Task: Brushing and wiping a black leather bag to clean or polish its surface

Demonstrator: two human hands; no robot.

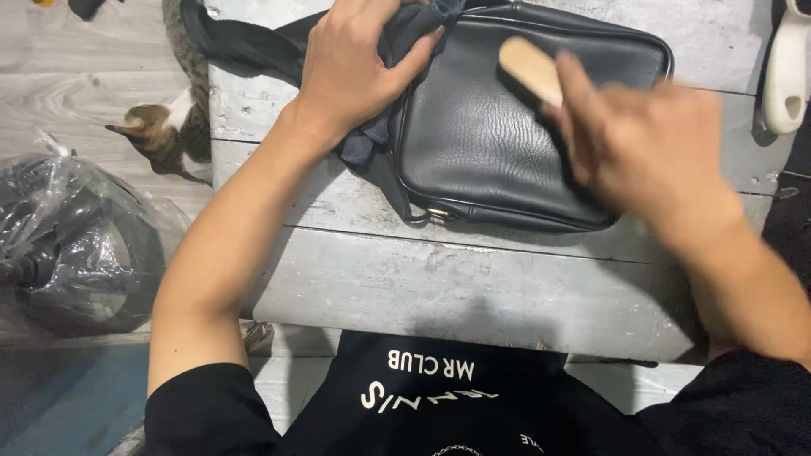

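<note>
Black leather bag on a worn white plank table — two bare hands at work on it.

Left to right: bundle wrapped in clear plastic [72,241] on the floor; cat [169,131] beside the table edge; left hand [355,72], forearm stretched forward, palm down, fingers curled and pressed onto a dark cloth [253,42] bunched at the bag's upper left corner; black leather bag [498,143] lying flat on the table [473,287], near its far edge; right hand [650,148], blurred, fingers closed around a wooden-backed brush [530,69] held against the bag's right side; white object [787,72] at far right.
</note>
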